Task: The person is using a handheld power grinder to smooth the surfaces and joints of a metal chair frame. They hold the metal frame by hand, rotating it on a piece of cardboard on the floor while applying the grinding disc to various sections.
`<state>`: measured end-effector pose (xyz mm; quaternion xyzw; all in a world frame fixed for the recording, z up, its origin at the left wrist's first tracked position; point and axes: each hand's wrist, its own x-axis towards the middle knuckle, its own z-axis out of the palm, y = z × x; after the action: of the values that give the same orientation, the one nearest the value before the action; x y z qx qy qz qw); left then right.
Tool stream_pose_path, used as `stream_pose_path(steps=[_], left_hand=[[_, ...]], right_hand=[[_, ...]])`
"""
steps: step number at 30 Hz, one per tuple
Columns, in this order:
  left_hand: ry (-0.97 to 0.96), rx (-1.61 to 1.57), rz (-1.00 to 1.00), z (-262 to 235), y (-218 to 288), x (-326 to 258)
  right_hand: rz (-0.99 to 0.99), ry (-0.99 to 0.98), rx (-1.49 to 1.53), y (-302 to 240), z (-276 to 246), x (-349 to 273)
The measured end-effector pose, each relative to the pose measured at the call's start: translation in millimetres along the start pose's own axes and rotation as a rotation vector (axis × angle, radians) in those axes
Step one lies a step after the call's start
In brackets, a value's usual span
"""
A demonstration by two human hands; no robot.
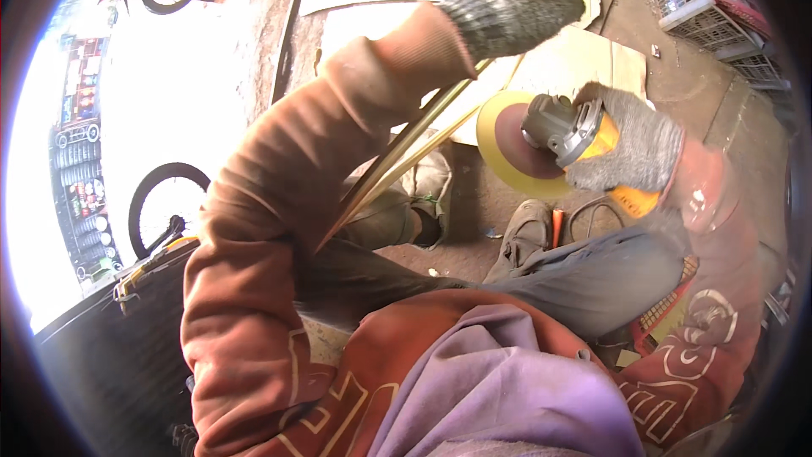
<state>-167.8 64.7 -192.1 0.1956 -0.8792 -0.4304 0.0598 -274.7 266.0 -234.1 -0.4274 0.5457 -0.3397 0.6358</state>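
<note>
My left hand [518, 4], in a grey knitted glove, is closed round long thin metal bars [416, 137] at the top of the view. The bars slant down to the left, passing behind my left sleeve toward my lap. In my right hand [636, 142], also gloved, is a yellow and grey angle grinder [554, 129], fingers wrapped round its body. Its large round disc [499, 145], yellow at the rim and brownish inside, faces left, apart from the bars in this view. Whether the disc spins I cannot tell.
Flat cardboard [613, 63] lies on the floor beyond my hands. A white plastic crate [681, 0] stands at the far right. My shoe [526, 233] is below the disc, beside an orange-handled object [557, 227]. A bicycle wheel [167, 203] shows at the left.
</note>
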Motion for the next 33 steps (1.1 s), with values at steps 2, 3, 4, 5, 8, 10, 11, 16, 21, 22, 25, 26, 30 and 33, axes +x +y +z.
stream_pose_path(steps=[2,3,4,5,8,10,11,16,21,22,25,26,30,33], left_hand=[[-0.110,0.012,-0.131,-11.6,6.1,1.4],[-0.080,0.008,-0.111,-11.9,3.5,1.4],[-0.048,0.004,-0.092,-11.9,0.4,1.9],[-0.014,0.001,-0.074,-11.6,-1.7,2.1],[-0.040,-0.024,-0.185,-9.1,11.3,9.6],[-0.052,0.021,-0.307,-18.7,22.6,6.4],[-0.052,0.030,-0.361,-21.2,25.0,6.3],[-0.063,0.007,-0.345,-19.0,13.7,15.3],[0.054,-0.106,-0.089,3.1,-13.7,10.6],[0.081,-0.257,-0.028,9.8,-29.5,6.1],[0.032,-0.297,0.123,5.9,-47.1,8.9],[0.018,-0.284,0.186,5.6,-50.1,8.9],[0.048,-0.238,-0.038,11.0,-22.7,6.2],[0.053,-0.296,0.027,11.2,-32.7,4.7]], right_hand=[[0.161,-0.174,-0.352,-6.7,-29.2,11.8],[0.175,-0.174,-0.313,-6.9,-32.4,13.5],[0.128,-0.164,-0.269,-1.2,-33.6,17.3],[0.080,-0.161,-0.229,3.3,-35.1,21.3],[-0.247,-0.087,-0.066,69.5,-19.5,35.8],[-0.419,-0.117,-0.614,13.7,-4.5,39.7],[-0.244,-0.158,-0.539,5.7,0.5,40.5],[-0.081,0.031,-0.168,52.5,30.5,55.2],[-0.153,-0.223,0.044,58.2,24.2,77.5],[-0.114,-0.229,0.081,60.7,23.4,77.4],[-0.057,-0.194,0.107,78.6,21.2,78.8],[-0.041,-0.171,0.103,86.8,20.2,78.2],[0.051,-0.022,0.092,125.1,10.6,69.3],[0.106,0.056,0.169,144.1,4.2,70.7]])
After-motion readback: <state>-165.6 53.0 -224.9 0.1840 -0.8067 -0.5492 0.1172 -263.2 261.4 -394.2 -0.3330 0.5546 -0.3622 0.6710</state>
